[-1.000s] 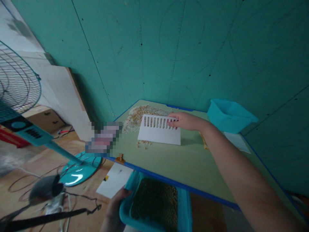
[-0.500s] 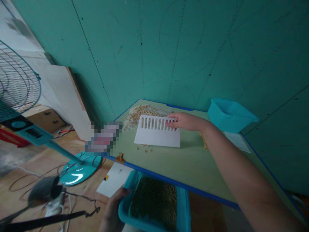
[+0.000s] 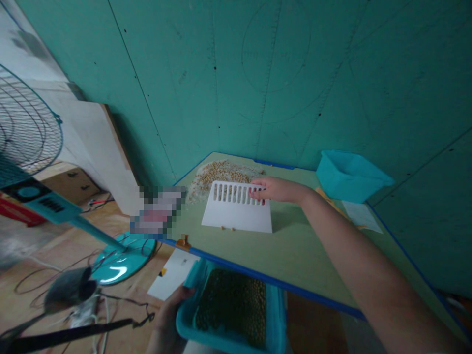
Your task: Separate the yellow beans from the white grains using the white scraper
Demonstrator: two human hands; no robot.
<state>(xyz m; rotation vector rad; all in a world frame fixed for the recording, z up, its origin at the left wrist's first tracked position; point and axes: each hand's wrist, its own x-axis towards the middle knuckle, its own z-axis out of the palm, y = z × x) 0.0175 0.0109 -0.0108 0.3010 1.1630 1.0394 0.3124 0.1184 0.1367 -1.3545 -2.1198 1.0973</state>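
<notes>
My right hand (image 3: 271, 189) grips the slotted top of a white plastic scraper (image 3: 236, 216) at its right end. The scraper stands tilted on the green tabletop (image 3: 295, 250), its lower edge toward me, with a couple of loose beans (image 3: 227, 228) along that edge. Behind it lies a spread of yellow beans mixed with whitish grains (image 3: 221, 171). Below the table's front edge, my left hand (image 3: 177, 305) is closed on the left rim of a turquoise basin (image 3: 282, 319). Inside are tan beans (image 3: 258, 305) and a dark green mass, possibly shaded beans.
A second turquoise bin (image 3: 350, 174) stands at the table's back right, by a white paper (image 3: 361, 215). A pixelated item (image 3: 158, 211) lies at the left edge. On the left are a turquoise fan (image 3: 55, 201) and cables. A green wall (image 3: 236, 73) rises behind the table.
My right hand has drawn the scraper slightly toward me and left, up to the loose beans near the front edge. The basin in my left hand has shifted a little left.
</notes>
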